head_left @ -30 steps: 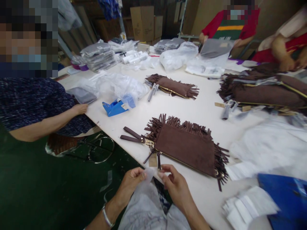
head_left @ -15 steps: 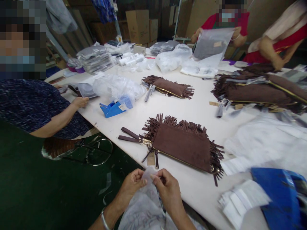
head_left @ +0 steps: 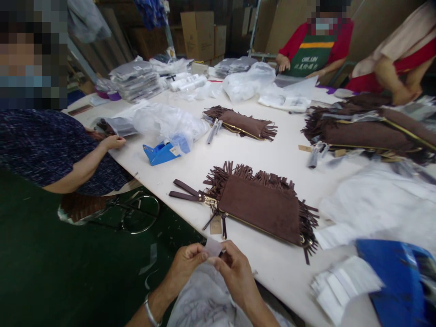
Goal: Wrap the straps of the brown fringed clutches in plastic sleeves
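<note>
- Two hands meet just off the near edge of the table, above the person's lap: the left hand and the right hand both grip the top of a thin white bag.
- Thumb and forefinger of each hand are pressed together on the bag's upper edge, fingertips nearly touching. Gripping so close to the rim probably keeps the limp film taut and under control.
- The bag's long axis runs from the pinched edge down toward the person's body. Its free corner sticks up and away, toward the table.
- A metal bracelet sits on the left wrist.
- Just beyond the hands, near the near edge, a brown fringed clutch lies flat, with its long axis slanting along that edge. Its wrist strap trails toward the left edge and its paper tag hangs toward the hands, so it appears to have been set within easy reach.
- A stack of white slips and a blue object lie at the near right corner.
- Farther in are a blue tape dispenser beside crumpled clear plastic, a second clutch mid-table, and a pile of clutches by the right edge.
- A co-worker's hand rests at the left edge, and other people work at the far edge.
</note>
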Available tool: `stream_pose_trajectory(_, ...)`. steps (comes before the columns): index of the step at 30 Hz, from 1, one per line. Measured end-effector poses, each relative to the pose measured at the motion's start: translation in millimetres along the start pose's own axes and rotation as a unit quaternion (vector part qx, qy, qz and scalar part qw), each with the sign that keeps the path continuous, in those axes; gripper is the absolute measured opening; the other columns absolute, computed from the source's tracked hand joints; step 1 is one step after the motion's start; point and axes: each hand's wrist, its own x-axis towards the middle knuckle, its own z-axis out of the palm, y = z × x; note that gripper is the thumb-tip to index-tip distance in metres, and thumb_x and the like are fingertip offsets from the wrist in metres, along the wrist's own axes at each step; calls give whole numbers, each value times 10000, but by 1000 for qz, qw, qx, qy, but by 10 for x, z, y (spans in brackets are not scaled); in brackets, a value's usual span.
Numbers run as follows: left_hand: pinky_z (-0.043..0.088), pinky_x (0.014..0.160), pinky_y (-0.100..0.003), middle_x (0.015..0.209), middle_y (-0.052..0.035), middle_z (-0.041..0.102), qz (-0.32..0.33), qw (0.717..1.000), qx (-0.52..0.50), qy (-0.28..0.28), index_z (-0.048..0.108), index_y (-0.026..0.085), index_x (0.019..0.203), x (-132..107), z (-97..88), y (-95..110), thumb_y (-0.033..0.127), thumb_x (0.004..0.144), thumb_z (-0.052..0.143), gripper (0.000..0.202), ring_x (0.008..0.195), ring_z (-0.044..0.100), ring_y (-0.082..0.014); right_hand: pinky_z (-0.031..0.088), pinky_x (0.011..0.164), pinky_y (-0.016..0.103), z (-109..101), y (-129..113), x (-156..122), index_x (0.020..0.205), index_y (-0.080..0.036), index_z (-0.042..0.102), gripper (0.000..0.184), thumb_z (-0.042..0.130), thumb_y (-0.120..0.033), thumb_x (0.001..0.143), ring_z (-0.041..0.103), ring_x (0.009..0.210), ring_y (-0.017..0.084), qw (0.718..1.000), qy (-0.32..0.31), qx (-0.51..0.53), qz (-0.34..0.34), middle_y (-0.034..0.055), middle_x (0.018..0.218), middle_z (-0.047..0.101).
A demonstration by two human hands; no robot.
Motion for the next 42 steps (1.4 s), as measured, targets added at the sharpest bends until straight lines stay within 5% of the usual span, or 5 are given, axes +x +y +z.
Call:
stream_pose_trajectory(17,409,642,-253,719,-38,647,-13,999,-34,18,635,131,749,-50,-32,2,424,736,733,309,664,543,-159,381,562,222,-135,39,-19,1013,-217,609,265,651,-362,796,510,617,133,1000,12,-7,28,-23,737,595)
stream_pose_trajectory(23,397,671,-247,712,-28,638,-9,997,29,68,647,137,732,-34,-287,-153,448,736,726,321,690,534,-157,375,596,266,-472,56,292,871,-204,631,308,467,-462,908,589,607,176,967,126,-218,43,29,695,651)
stream_pose_trajectory(30,395,669,-249,703,-24,625,11,994,74,79,649,146,726,16,-389,-199,464,742,709,323,693,529,-163,355,611,280,-115,42,673,988,-174,603,306,501,-447,894,646,735,234,903,80,-420,49,97,766,691)
stream_pose_trajectory(36,398,672,-251,709,-24,630,10,994,66,91,637,150,732,28,-460,-274,457,756,696,314,696,539,-165,326,473,227,-197,188,810,679,-208,512,293,558,-459,822,472,487,120,985,-27,-127,116,-33,550,516)
stream_pose_trajectory(42,407,682,-254,737,-34,652,1,996,41,73,632,151,761,78,-445,-268,463,769,685,316,713,559,-174,289,385,190,-334,122,821,675,-200,455,423,683,-554,716,318,391,48,970,-119,115,178,-74,538,478)
